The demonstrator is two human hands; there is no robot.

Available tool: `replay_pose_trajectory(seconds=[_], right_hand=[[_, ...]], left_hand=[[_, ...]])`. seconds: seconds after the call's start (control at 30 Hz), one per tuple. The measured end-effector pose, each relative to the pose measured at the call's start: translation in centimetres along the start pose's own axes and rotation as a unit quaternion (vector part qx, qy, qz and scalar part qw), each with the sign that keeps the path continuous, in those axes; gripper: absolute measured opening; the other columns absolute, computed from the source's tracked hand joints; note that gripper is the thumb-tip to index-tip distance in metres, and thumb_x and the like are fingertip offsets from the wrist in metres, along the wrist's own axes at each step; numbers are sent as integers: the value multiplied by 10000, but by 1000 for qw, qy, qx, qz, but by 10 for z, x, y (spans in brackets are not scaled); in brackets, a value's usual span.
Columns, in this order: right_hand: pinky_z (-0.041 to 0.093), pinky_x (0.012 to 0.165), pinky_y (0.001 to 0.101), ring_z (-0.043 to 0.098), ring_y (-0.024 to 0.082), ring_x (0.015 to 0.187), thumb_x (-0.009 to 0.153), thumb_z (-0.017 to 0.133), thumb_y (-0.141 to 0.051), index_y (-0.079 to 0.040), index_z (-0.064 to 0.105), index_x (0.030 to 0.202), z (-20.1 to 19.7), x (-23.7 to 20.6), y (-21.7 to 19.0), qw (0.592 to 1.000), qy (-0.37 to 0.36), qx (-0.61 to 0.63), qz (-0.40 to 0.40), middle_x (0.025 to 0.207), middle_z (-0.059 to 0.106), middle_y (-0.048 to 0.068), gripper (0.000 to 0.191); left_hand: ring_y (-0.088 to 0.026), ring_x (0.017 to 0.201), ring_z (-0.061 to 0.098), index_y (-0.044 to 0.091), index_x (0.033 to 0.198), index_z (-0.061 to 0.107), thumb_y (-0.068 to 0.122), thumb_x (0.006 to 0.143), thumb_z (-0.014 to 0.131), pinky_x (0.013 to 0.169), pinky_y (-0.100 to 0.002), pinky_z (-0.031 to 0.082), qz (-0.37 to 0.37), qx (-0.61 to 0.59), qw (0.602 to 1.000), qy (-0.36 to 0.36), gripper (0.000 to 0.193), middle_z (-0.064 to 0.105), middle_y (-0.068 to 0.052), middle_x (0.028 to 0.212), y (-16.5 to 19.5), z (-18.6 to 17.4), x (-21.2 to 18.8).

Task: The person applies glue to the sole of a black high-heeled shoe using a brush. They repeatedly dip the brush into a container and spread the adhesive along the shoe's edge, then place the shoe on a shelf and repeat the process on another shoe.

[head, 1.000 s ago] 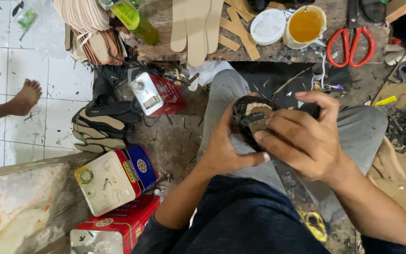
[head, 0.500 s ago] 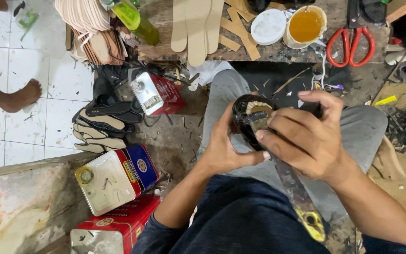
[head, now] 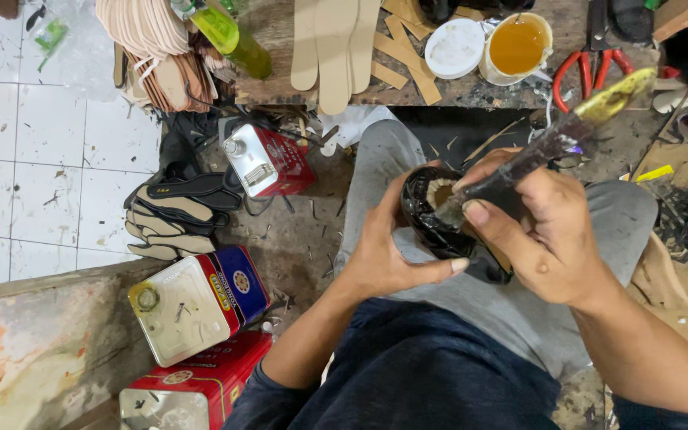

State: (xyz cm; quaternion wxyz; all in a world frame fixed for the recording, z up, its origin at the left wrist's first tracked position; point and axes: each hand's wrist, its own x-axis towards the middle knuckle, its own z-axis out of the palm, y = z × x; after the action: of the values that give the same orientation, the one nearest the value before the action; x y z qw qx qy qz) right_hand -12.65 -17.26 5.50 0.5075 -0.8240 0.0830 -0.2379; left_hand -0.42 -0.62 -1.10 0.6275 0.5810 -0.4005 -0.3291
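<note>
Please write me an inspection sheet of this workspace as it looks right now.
Surface: dirty floor strewn with scraps; white tiles at the left.
Job's things: black shoe held over the lap; brush with its bristle end at the shoe's opening.
Clutter: shoe soles, square tins, small red can, scissors, open pot of yellow glue, white lid, insole cutouts.
Grippers: left hand grips the shoe; right hand grips the brush.
Cables: dark cords trail around the red can.
Surroundings: low wooden board carrying the glue pot.
</note>
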Motion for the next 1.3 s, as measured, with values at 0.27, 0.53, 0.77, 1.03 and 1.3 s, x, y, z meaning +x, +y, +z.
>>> replay_pose_trajectory(seconds=[0.27, 0.53, 0.77, 1.03, 1.3], right_hand=[[463, 609, 251, 599, 97, 668, 950, 683, -74, -18, 667, 1061, 0, 1, -3, 997, -7, -25, 78, 799, 669, 11, 125], [464, 649, 229, 590, 61, 736, 967, 673, -48, -26, 654, 1080, 0, -2, -1, 995, 1, 40, 89, 861, 665, -11, 116], [450, 651, 216, 574, 46, 743, 964, 685, -59, -8, 656, 1093, 2, -8, 9, 992, 4, 58, 108, 870, 658, 3, 142], [407, 621, 191, 522, 17, 712, 962, 677, -65, -5, 647, 1107, 5, -9, 11, 988, -3, 99, 119, 868, 641, -13, 160], [491, 756, 197, 607, 43, 870, 1001, 659, -49, 1, 630, 1143, 8, -8, 12, 989, -8, 129, 77, 990, 655, 3, 152]], left_hand=[[-222, 1320, 635, 3, 1560, 407, 229, 741, 926, 1171, -373, 536, -3, 41, 999, 9, 995, 609, -155, 1405, 0, -2, 1], [-226, 1326, 651, 11, 1554, 417, 245, 724, 931, 1150, -365, 549, -4, 62, 998, 9, 1004, 624, -149, 1414, -1, -2, -1], [-237, 1363, 613, 19, 1558, 418, 224, 739, 928, 1204, -380, 512, 13, 51, 999, -7, 986, 594, -156, 1442, -5, -4, -3], [-246, 1407, 571, 16, 1530, 397, 201, 740, 935, 1240, -377, 455, 46, 41, 998, -6, 974, 558, -159, 1487, -10, -4, -5], [-256, 1405, 574, 27, 1541, 414, 197, 727, 946, 1221, -374, 465, 65, 71, 995, -9, 987, 559, -165, 1479, -12, -4, -6]])
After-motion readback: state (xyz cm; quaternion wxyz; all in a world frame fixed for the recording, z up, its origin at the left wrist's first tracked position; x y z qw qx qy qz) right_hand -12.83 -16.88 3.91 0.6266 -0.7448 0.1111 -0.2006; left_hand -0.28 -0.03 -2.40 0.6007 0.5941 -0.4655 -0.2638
